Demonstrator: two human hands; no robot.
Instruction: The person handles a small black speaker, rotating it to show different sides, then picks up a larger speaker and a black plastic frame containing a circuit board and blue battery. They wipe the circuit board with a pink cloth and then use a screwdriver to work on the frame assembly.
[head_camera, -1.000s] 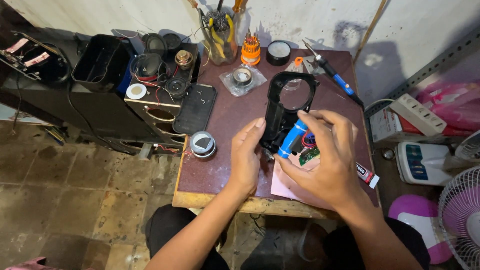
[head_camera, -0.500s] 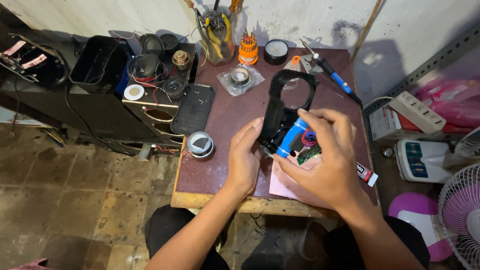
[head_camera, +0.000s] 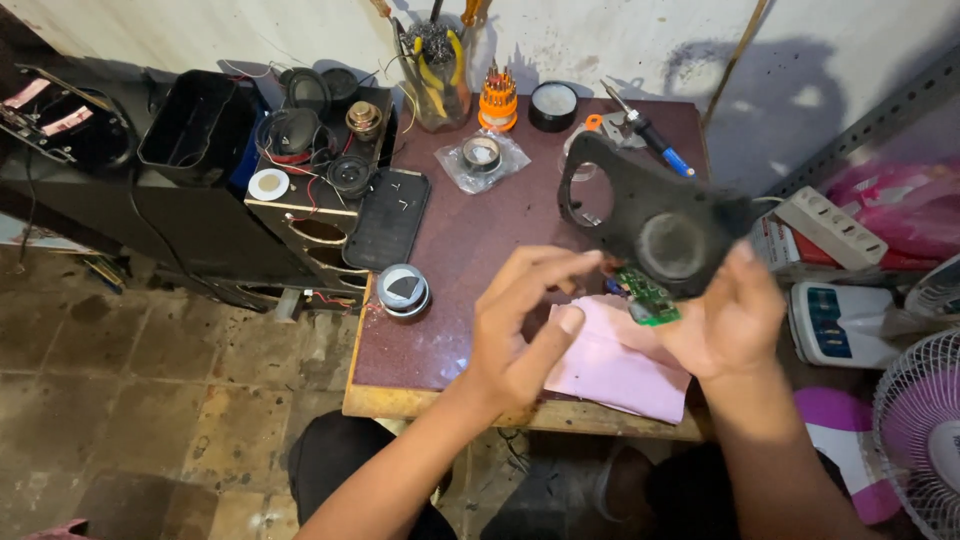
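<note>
Right hand (head_camera: 735, 320) grips the black speaker panel (head_camera: 640, 215) with its green circuit board (head_camera: 645, 295); left hand (head_camera: 520, 320), fingers loosely spread, reaches in. Inspection step; next calls for a steady pinch at the board.

Black plastic speaker panel (head_camera: 640, 215), flat and elongated, with two round openings: an empty ring-shaped cut-out at the far end and a second opening at the near end, backed by a greyish surface. The panel is lifted off the tabletop (head_camera: 470, 270) and tilted, its far end toward the wall, its near end gripped at the edge by the right hand (head_camera: 725, 320). A small green circuit board (head_camera: 647, 296) hangs from the panel's underside, just above a pink cloth (head_camera: 615, 365) lying on the tabletop's near edge. The left hand (head_camera: 520, 325), fingers loosely curled, hovers beside the board without visibly touching it.
</note>
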